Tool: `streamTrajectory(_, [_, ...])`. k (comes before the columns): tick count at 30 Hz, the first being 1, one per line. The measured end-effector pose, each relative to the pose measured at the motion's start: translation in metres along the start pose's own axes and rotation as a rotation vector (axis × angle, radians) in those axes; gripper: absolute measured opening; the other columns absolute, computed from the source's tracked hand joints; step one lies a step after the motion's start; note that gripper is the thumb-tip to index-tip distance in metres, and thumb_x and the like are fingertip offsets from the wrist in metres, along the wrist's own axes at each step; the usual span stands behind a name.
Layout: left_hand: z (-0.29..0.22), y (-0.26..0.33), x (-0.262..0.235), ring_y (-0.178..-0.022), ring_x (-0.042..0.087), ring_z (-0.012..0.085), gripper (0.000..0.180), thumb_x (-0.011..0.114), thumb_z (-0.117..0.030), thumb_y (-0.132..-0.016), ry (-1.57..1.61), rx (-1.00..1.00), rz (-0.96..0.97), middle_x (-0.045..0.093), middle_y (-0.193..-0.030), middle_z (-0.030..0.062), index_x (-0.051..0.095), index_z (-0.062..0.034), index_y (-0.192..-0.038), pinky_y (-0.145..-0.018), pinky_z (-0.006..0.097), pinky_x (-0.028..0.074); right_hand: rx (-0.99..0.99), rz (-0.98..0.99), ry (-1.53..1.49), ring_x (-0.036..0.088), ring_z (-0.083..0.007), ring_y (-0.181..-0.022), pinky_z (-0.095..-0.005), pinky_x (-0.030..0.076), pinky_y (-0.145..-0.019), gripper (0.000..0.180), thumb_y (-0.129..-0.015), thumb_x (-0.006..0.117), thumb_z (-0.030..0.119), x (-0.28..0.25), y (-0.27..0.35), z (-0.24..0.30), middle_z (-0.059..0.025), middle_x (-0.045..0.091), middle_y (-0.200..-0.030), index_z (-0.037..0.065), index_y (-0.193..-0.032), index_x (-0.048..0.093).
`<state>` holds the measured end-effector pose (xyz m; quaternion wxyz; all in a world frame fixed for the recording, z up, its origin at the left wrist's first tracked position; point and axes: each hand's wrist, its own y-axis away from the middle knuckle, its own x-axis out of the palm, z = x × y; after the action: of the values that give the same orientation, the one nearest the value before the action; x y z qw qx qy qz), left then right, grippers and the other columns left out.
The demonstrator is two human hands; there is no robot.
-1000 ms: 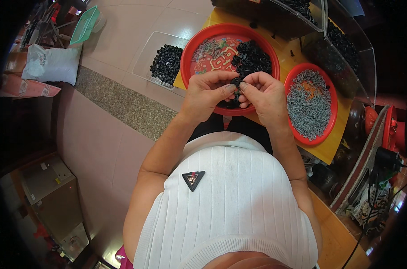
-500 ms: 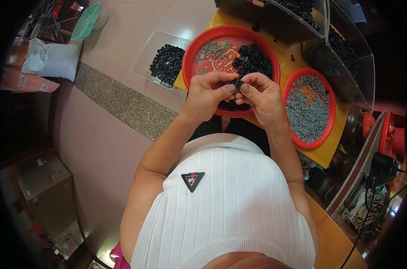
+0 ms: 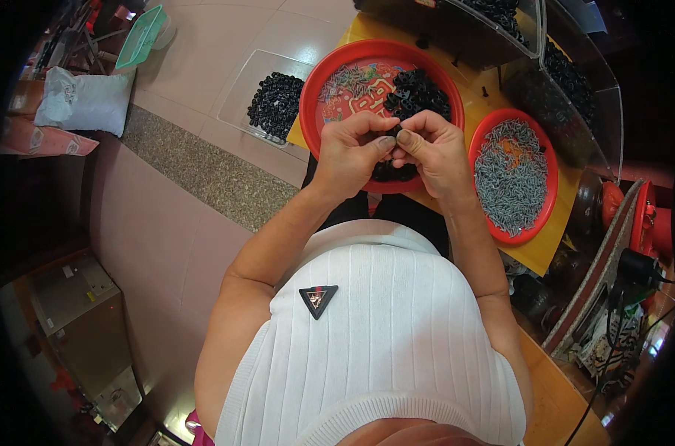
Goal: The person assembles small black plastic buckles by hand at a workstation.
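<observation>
Over the near half of a large red tray (image 3: 308,97), my left hand (image 3: 352,152) and my right hand (image 3: 437,152) meet with thumbs and forefingers pinched together. Between them is a small black part (image 3: 397,132), mostly covered by the fingertips; its exact shape is hidden. Inside the tray, a heap of black plastic pieces (image 3: 419,95) lies just beyond my hands, and some grey screws (image 3: 348,80) are scattered at the far left. More black pieces show beneath my hands. To the right, a smaller red tray (image 3: 550,186) holds a layer of grey screws (image 3: 510,186).
Both trays rest on a yellow table (image 3: 527,256). Clear bins (image 3: 530,56) of black parts stand at the far right. Left of the table, a clear plastic container (image 3: 237,89) holds small black pieces. A white sack (image 3: 92,100) and a green basket (image 3: 140,37) are farther left.
My hands remain together over the tray, with slight shifts of the fingers. The black part shows less between the fingertips now.
</observation>
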<state>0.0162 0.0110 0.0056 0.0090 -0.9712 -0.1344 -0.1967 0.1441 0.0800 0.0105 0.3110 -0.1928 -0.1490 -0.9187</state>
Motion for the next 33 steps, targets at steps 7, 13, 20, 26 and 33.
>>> streamTrajectory(7, [0.004,-0.004,-0.003,-0.066,0.058,0.0093,0.019,0.055,0.005,-0.079,0.148,-0.012,0.032,0.061,-0.078,0.0078,0.057,0.0037,-0.098,-0.059,0.019,0.049,0.009,0.014,-0.013,0.060,-0.0114,-0.061,-0.0203,0.052,-0.057,0.011,-0.080,0.059,0.004,-0.001,-0.001,0.002,-0.0076,0.059,-0.074,-0.002,-0.088,0.055])
streamTrajectory(13, [0.013,-0.002,-0.010,-0.073,0.060,0.0144,0.026,0.058,0.005,-0.077,0.311,-0.045,0.054,0.061,-0.088,0.0114,0.055,0.0041,-0.102,-0.064,0.023,0.051,0.070,0.000,-0.118,0.061,-0.0131,-0.067,-0.0222,0.054,-0.062,0.015,-0.081,0.056,0.003,0.000,0.004,0.005,-0.0095,0.059,-0.081,-0.005,-0.094,0.053])
streamTrajectory(20, [0.006,-0.001,-0.009,-0.070,0.060,0.0148,0.027,0.058,0.005,-0.076,0.283,-0.028,0.085,0.061,-0.084,0.0112,0.055,0.0035,-0.102,-0.060,0.023,0.050,0.079,0.011,-0.111,0.061,-0.0137,-0.066,-0.0218,0.054,-0.061,0.015,-0.082,0.054,0.002,0.000,0.005,0.005,-0.0099,0.059,-0.080,-0.005,-0.095,0.052])
streamTrajectory(26, [0.009,0.003,-0.012,-0.071,0.061,0.0162,0.026,0.061,0.007,-0.073,0.206,-0.041,0.088,0.060,-0.082,0.0115,0.054,0.0041,-0.098,-0.063,0.025,0.052,0.097,0.020,-0.134,0.060,-0.0126,-0.063,-0.0200,0.052,-0.057,0.014,-0.082,0.055,0.004,-0.001,0.005,0.004,-0.0093,0.059,-0.077,-0.005,-0.093,0.053])
streamTrajectory(33, [0.007,0.007,0.002,-0.068,0.062,0.0177,0.024,0.064,0.011,-0.068,0.147,0.073,0.020,0.059,-0.075,0.0098,0.052,0.0043,-0.089,-0.063,0.026,0.052,0.102,-0.009,0.046,0.055,-0.0087,-0.058,-0.0180,0.046,-0.052,0.009,-0.080,0.057,0.004,-0.001,0.004,0.009,-0.0061,0.058,-0.075,-0.003,-0.084,0.057])
